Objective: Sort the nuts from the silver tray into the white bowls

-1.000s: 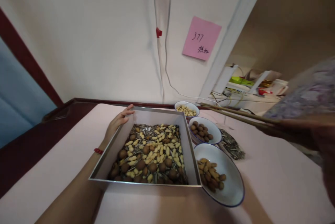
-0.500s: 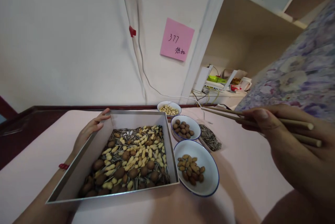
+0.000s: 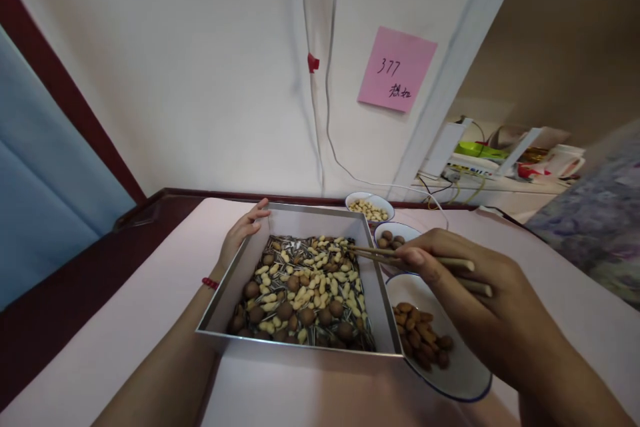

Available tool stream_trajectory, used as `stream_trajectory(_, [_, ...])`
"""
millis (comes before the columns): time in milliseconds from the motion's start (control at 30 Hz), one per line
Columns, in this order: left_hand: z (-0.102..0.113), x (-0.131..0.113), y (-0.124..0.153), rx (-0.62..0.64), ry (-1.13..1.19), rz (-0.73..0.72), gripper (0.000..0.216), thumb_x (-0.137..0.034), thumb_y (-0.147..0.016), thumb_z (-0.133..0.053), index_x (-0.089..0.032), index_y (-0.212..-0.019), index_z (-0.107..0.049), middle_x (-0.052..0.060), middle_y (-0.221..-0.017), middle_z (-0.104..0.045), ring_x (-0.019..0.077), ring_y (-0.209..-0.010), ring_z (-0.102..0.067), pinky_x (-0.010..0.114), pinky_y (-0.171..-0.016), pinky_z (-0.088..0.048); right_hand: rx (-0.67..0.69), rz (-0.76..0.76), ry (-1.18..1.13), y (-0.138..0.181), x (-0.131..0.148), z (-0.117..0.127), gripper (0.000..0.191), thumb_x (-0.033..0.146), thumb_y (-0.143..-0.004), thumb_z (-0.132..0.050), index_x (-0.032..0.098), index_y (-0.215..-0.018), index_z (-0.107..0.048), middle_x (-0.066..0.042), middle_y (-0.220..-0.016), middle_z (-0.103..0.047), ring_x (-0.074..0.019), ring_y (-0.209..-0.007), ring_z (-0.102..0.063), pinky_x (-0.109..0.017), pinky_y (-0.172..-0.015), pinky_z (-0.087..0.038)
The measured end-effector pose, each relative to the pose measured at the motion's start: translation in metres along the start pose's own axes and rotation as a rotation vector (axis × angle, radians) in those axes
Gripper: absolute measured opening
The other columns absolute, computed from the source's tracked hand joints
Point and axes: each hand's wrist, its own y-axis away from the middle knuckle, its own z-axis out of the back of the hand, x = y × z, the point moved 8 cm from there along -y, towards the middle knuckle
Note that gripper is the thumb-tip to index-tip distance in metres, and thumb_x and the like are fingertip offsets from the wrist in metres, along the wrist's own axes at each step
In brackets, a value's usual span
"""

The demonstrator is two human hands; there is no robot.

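My left hand grips the far left rim of a white-walled box, its fingers hooked over the edge. Inside lie peanuts in shells, round brown nuts and striped sunflower seeds, mixed together. My right hand is closed around a pair of wooden chopsticks. Their tips reach over the right wall to the peanuts near the far right corner; whether anything is pinched there is too small to tell. Below this hand stands a blue-rimmed bowl of almonds.
Behind the chopsticks stands a bowl of round brown nuts, partly covered by my right hand. A bowl of pale nuts sits near the wall. A white cable runs down onto the table. Patterned floral fabric hangs at the right.
My right hand has brought the chopsticks left and down, from beyond the bowls to inside the box. The view has swung left. My left hand keeps its place on the rim.
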Motion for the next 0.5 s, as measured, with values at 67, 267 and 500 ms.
stream_trajectory(67, [-0.001, 0.001, 0.000, 0.008, 0.029, 0.009, 0.026, -0.032, -0.068, -0.073, -0.023, -0.091, -0.079, 0.004, -0.153, -0.050, 0.0349, -0.150, -0.026, 0.043, -0.121, -0.019, 0.050, -0.027, -0.014, -0.001, -0.004, -0.011, 0.026, 0.039, -0.100, -0.052, 0.024, -0.085, -0.067, 0.002, -0.083, -0.068, -0.0125, -0.077, -0.065, -0.025, -0.067, -0.047])
stream_trajectory(267, [-0.002, 0.002, 0.002, 0.000, 0.053, 0.007, 0.025, -0.030, -0.068, -0.072, -0.022, -0.090, -0.079, 0.005, -0.152, -0.052, 0.0347, -0.150, -0.028, 0.043, -0.120, -0.022, 0.043, 0.001, -0.135, 0.001, 0.000, -0.030, 0.022, 0.036, -0.102, -0.051, 0.026, -0.094, -0.068, 0.002, -0.091, -0.067, -0.0124, -0.087, -0.063, -0.024, -0.074, -0.045])
stream_trajectory(500, [-0.002, 0.001, 0.004, -0.003, 0.054, 0.000, 0.024, -0.029, -0.067, -0.069, -0.022, -0.089, -0.079, 0.004, -0.148, -0.056, 0.0341, -0.148, -0.032, 0.041, -0.118, -0.025, 0.170, 0.042, -0.200, -0.003, 0.008, -0.073, 0.022, 0.031, -0.102, -0.049, 0.023, -0.092, -0.068, 0.001, -0.089, -0.067, -0.0123, -0.086, -0.063, -0.022, -0.077, -0.045])
